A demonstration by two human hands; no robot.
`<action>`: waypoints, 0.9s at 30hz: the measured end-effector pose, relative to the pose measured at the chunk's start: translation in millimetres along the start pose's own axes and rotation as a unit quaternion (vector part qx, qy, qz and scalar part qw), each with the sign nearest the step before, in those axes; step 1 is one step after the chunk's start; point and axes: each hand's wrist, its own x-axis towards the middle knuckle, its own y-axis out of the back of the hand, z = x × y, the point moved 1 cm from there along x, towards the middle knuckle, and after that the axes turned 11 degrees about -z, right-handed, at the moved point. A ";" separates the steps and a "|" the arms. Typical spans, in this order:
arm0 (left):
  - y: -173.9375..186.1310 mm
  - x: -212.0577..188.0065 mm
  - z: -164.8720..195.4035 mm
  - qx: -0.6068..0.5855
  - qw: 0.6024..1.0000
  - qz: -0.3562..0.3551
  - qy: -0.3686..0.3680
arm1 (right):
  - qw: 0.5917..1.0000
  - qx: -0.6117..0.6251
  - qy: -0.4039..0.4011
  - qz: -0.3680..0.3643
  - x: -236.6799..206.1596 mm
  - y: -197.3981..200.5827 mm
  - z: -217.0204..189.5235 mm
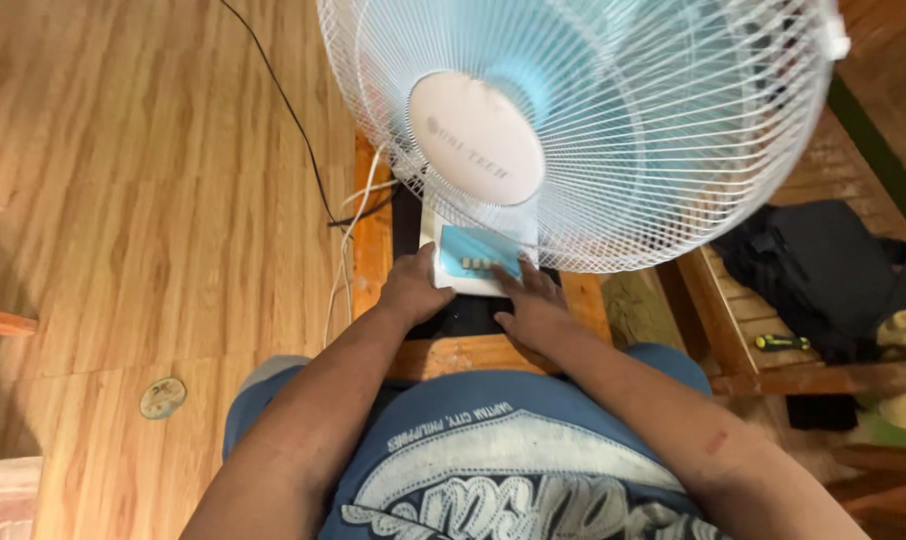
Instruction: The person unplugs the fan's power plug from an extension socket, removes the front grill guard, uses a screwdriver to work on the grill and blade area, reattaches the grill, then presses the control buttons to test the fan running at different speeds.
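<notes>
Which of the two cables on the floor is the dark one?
The black cable, running diagonally across the wooden floor; the white cable hangs beside the stool's edge.

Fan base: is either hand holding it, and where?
The left hand grips the left edge of the white fan base. The right hand rests fingers at its blue button panel; not a clear grasp.
</notes>
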 end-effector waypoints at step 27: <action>-29.4 -55.2 -20.1 -0.055 0.989 -0.080 -0.115 | 0.989 0.086 0.102 -0.062 -37.9 5.9 18.8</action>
